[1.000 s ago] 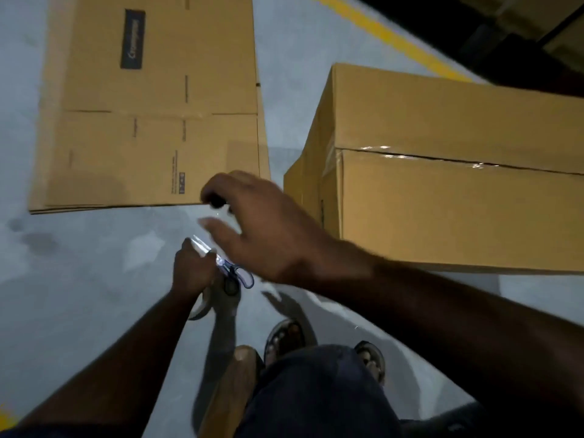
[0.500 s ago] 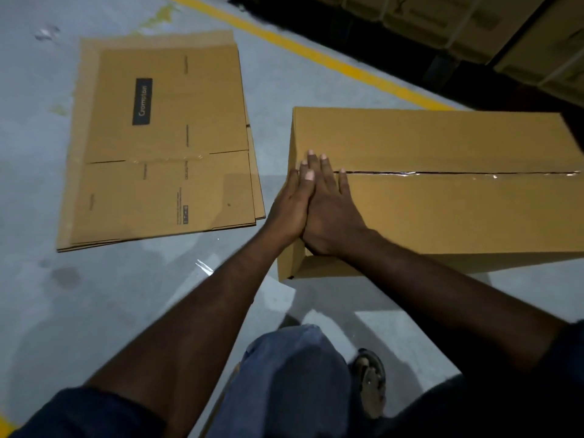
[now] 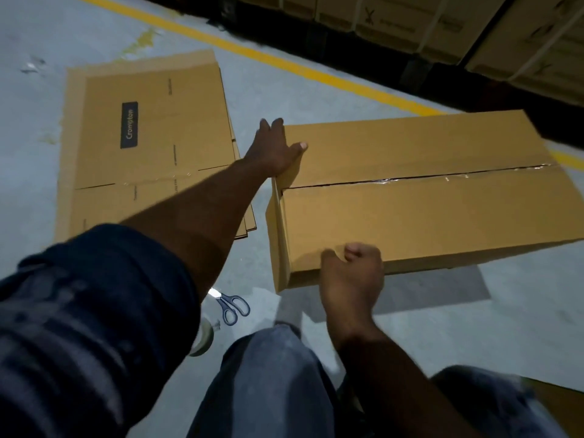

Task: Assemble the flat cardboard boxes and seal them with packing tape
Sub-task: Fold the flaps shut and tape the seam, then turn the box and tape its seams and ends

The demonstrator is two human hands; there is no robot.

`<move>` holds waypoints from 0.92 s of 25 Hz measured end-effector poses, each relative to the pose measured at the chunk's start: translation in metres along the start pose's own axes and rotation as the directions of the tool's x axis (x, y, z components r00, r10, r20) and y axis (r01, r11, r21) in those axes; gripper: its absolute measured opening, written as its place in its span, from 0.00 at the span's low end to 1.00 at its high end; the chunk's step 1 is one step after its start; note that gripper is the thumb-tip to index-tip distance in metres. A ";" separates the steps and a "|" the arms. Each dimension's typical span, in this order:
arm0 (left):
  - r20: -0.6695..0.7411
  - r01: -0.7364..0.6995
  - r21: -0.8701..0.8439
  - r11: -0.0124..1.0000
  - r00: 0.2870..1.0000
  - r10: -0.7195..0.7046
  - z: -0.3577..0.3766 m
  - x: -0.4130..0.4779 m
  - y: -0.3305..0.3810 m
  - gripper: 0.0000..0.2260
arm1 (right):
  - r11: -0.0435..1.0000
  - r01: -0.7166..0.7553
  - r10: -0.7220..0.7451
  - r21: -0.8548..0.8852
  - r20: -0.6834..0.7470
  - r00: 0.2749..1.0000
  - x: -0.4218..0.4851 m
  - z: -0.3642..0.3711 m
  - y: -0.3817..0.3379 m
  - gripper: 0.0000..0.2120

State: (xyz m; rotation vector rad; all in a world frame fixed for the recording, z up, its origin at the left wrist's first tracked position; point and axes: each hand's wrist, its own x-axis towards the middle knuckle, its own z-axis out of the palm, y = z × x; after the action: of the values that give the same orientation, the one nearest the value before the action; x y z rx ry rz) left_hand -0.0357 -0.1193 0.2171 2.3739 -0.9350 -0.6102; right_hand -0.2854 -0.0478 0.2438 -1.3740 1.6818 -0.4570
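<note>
Cardboard box [image 3: 426, 216] sits on the floor [image 3: 474, 327] at three o'clock, with its taped seam [image 3: 410, 180] running along the top. Half a second ago both hands lay flat together on its left end; now they have parted. The left hand [image 3: 271, 150] reaches to the far left corner at twelve o'clock, fingers straight and thumb spread on the top panel. The right hand [image 3: 350, 273] (knuckles up) meets the near top edge at five o'clock, fingers curled together; whether they clamp it is unclear.
</note>
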 end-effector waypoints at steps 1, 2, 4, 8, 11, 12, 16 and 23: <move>0.001 -0.017 0.029 0.999 1.000 0.017 0.001 0.004 0.001 0.38 | 0.956 -0.244 0.235 0.163 0.071 0.969 -0.004 -0.005 0.007 0.15; -0.006 -0.029 0.043 0.999 1.000 0.029 0.004 0.005 0.000 0.37 | 0.861 -0.446 0.397 0.245 0.225 0.890 -0.008 -0.007 0.010 0.18; -0.023 -0.054 0.046 0.997 0.998 0.055 0.006 0.004 -0.002 0.36 | 0.670 -0.687 0.445 0.281 0.588 0.675 -0.016 -0.005 0.003 0.18; -0.034 -0.041 0.039 0.998 0.999 0.042 -0.004 0.001 -0.004 0.35 | 0.625 -0.681 0.379 0.382 0.615 0.692 -0.013 0.016 -0.023 0.16; -0.073 0.019 0.016 1.000 0.997 -0.018 -0.014 -0.006 -0.010 0.33 | 0.807 -0.495 0.351 0.322 0.414 0.840 -0.001 0.021 -0.020 0.15; -0.101 0.045 -0.001 0.999 0.994 -0.045 -0.016 -0.012 -0.012 0.33 | 0.845 -0.436 0.325 0.309 0.350 0.878 0.008 0.019 -0.018 0.20; -0.231 0.127 -0.131 0.983 0.960 -0.155 -0.010 -0.047 -0.008 0.30 | 0.944 -0.206 0.170 0.259 0.155 0.973 0.072 -0.007 -0.026 0.34; -0.256 0.209 -0.345 0.915 0.917 -0.306 0.030 -0.088 0.005 0.29 | 0.992 -0.015 -0.006 0.123 0.165 0.986 0.150 -0.038 -0.031 0.33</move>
State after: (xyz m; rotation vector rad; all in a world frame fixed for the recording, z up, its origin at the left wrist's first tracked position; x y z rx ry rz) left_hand -0.1139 -0.0678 0.2159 2.2310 -0.3572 -0.4307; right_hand -0.2960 -0.2044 0.2268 -1.2810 1.4966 -0.4255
